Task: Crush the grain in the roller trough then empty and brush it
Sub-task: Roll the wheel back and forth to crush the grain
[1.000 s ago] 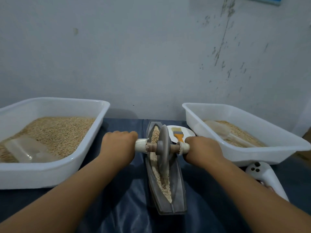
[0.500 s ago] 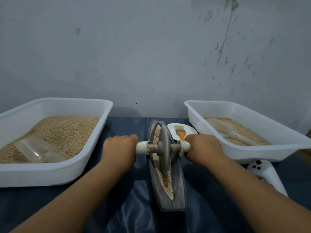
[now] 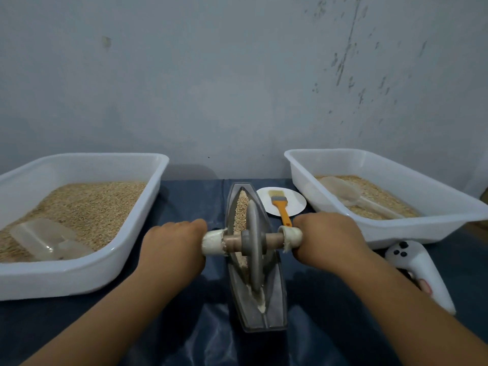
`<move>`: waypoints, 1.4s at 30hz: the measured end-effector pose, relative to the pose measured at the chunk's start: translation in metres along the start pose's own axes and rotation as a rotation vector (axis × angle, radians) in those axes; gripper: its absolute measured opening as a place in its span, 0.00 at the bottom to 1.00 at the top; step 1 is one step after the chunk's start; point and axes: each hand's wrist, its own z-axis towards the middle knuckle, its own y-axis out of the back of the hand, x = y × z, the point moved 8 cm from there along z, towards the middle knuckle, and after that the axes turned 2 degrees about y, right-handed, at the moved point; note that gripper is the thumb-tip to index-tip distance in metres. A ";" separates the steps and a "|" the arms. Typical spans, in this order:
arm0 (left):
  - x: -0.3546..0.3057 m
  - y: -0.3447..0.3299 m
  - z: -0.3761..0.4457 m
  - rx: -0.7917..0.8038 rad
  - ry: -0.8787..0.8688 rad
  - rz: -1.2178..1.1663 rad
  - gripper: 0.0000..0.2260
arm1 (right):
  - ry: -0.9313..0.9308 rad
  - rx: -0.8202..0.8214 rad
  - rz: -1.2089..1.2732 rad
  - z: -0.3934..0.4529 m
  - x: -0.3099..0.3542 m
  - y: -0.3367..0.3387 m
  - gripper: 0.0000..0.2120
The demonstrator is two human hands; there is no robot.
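Note:
A grey boat-shaped roller trough [image 3: 276, 297] lies lengthwise on the dark blue cloth in front of me, with tan grain [image 3: 240, 207] along its groove. A grey roller wheel [image 3: 254, 247] stands upright in the groove near the middle. My left hand [image 3: 171, 249] grips the white-wrapped left end of the wheel's wooden axle, and my right hand [image 3: 327, 239] grips the right end. An orange-handled brush [image 3: 280, 206] lies on a small white plate [image 3: 295, 204] just behind my right hand.
A white tub [image 3: 87, 270] of grain with a clear scoop [image 3: 45, 240] sits at the left. A second white tub [image 3: 412, 231] with grain and a clear scoop [image 3: 343, 191] sits at the right. A white controller [image 3: 420, 273] lies by my right forearm. A grey wall stands behind.
Both hands have drawn the roller wheel along the trough toward me, from the far part of the groove to about its middle. More grain shows behind the wheel.

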 end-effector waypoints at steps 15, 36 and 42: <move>0.005 -0.028 0.054 0.021 0.026 -0.010 0.06 | 0.018 -0.028 0.003 0.065 0.004 -0.013 0.13; -0.001 -0.024 0.089 -0.056 -0.012 0.052 0.09 | -0.082 0.044 0.108 0.086 -0.007 -0.032 0.17; 0.007 -0.032 0.076 -0.016 0.013 -0.003 0.07 | -0.031 0.019 0.010 0.083 0.003 -0.021 0.16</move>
